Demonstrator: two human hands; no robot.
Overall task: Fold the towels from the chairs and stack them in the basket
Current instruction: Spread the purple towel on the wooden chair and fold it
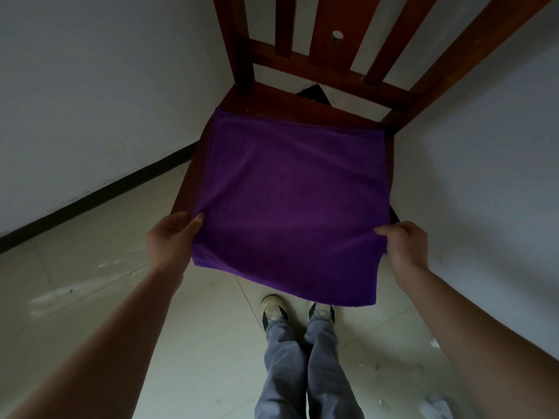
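A purple towel (290,201) lies spread over the seat of a dark wooden chair (302,107), and its near edge hangs off the front of the seat. My left hand (172,237) pinches the towel's left side near the front, thumb on top. On the opposite side my right hand (405,241) pinches the right edge the same way. No basket is in view.
The chair stands in a corner between two white walls (90,101), with its slatted back (326,34) toward the corner. Pale floor tiles (106,297) lie below, with my two feet (298,309) just in front of the chair. White scraps (435,403) litter the floor at lower right.
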